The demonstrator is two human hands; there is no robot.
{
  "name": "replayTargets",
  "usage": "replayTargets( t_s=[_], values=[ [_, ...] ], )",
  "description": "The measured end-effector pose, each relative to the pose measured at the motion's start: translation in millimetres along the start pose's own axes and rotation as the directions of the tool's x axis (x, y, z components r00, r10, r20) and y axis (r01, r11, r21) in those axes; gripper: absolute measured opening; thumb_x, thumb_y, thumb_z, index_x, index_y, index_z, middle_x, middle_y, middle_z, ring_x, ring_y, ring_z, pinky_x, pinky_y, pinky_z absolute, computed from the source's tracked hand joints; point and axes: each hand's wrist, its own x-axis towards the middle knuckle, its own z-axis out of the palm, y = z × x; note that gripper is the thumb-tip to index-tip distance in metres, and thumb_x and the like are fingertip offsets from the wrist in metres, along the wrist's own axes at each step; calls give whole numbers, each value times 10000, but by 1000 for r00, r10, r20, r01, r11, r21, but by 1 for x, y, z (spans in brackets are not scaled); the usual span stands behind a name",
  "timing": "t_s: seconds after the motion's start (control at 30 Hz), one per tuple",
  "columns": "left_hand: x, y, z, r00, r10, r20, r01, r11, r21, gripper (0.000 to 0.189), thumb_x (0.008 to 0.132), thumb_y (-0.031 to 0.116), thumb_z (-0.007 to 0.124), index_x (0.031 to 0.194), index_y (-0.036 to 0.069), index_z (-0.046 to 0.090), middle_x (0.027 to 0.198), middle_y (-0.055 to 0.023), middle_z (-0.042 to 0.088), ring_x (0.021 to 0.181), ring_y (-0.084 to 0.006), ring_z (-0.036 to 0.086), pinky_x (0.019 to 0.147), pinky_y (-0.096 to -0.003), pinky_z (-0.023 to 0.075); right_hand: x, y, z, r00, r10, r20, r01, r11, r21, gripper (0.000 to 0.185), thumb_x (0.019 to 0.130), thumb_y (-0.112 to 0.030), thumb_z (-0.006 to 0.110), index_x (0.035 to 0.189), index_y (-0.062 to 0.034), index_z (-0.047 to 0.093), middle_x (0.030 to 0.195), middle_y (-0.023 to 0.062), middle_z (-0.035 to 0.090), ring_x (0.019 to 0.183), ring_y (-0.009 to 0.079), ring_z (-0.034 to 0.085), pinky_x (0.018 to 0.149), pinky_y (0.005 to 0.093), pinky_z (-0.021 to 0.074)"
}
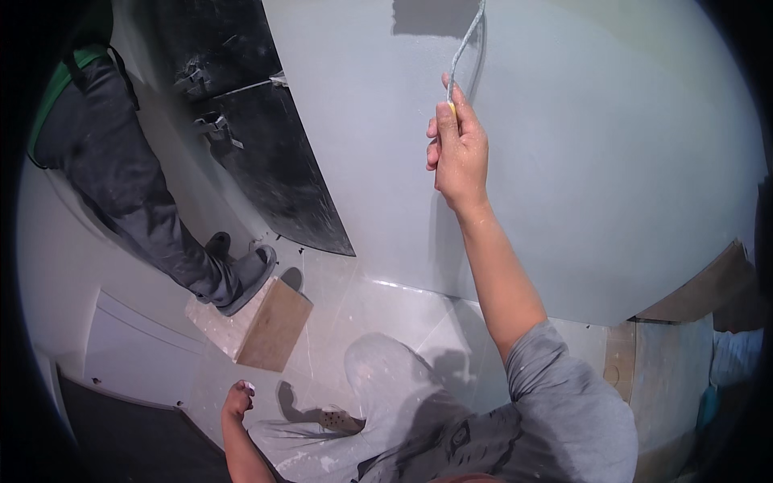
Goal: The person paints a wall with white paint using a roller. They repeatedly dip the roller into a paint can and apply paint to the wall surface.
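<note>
My right hand (462, 145) is raised in front of a pale grey wall (574, 163). Its fingers close around a handle, mostly hidden, with a bit of yellow showing by the thumb. From the handle a bent, paint-coated metal rod (462, 51) runs up past the top edge of the view; it looks like a paint roller frame, but its far end is out of sight. A darker grey patch (435, 17) lies on the wall beside the rod. Low at the left, my left hand (238, 399) is curled around a small whitish object (250, 386), too small to identify.
Another person in dark trousers (124, 163) stands at the left on a wooden box (275, 326). Dusty black panels (272, 163) with metal fittings adjoin the wall. Pale floor tiles (398, 308) lie below, and brown board (694, 290) is at the lower right.
</note>
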Motion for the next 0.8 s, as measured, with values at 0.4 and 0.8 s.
replayTargets(
  t_s=[0.4, 0.8],
  values=[
    [-11, -6, -3, 1000, -20, -7, 21, 999, 33, 119, 879, 49, 473, 909, 87, 582, 720, -13, 525, 478, -99, 421, 447, -285, 388, -170, 105, -39, 899, 437, -24, -438, 896, -71, 489, 1097, -340, 439, 1527, -107, 436, 751, -19, 469, 503, 46, 417, 453, 224, 391],
    [-34, -23, -16, 994, -105, -16, 105, 994, -18, 101, 889, 57, 472, 919, 114, 550, 747, -9, 521, 482, -88, 391, 455, -268, 363, -335, 233, -61, 444, 883, -150, -867, 466, 175, 386, 1083, -346, 448, 1402, -130, 481, 760, 5, 492, 452, 92, 422, 379, 267, 393]
  ],
)
